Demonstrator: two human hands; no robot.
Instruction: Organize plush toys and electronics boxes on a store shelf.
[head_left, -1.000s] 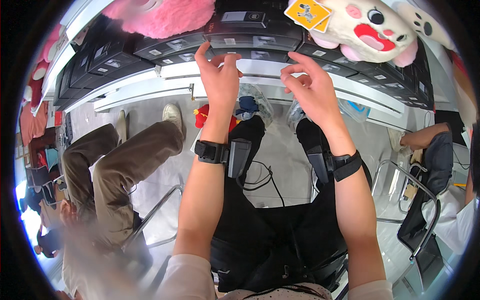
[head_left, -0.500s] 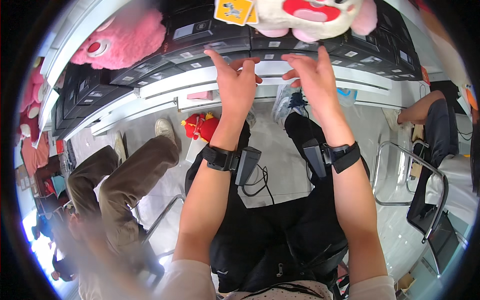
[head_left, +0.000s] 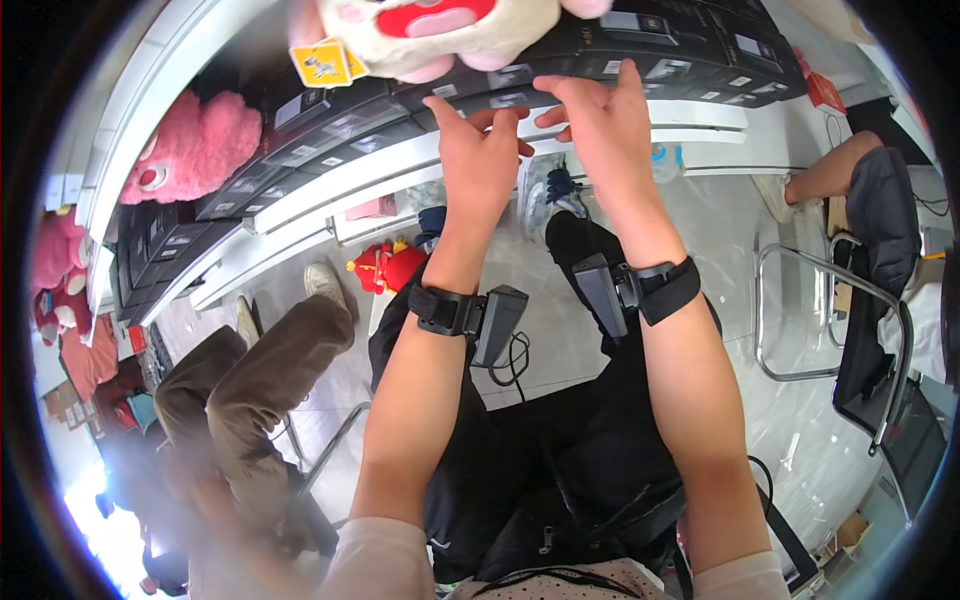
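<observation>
My left hand [head_left: 478, 160] is held out in front of the white shelf edge, its thumb and fingers apart and nothing in it. Beside it, my right hand [head_left: 607, 135] is also empty, with its index finger stretched forward and the others loosely bent. A small gap separates the two hands. Just beyond them sits a cream plush toy [head_left: 532, 28] with a red mouth, cut off by the upper edge. A yellow tag [head_left: 322, 64] hangs at its left side. Neither hand appears to touch the toy. Black boxes [head_left: 690, 68] line the shelf behind my fingertips.
A pink plush toy [head_left: 205, 140] lies on the boxes at left. A red plush toy [head_left: 388, 267] is below the white ledge [head_left: 690, 125]. Another person's legs in brown trousers [head_left: 285, 365] are at left. A metal-framed chair [head_left: 765, 310] and a seated person's bare leg [head_left: 838, 168] are at right.
The view has turned, so the plush toys and boxes appear further left. My hands now lie more to the right of the cream plush toy. Both stay empty in a similar pose.
</observation>
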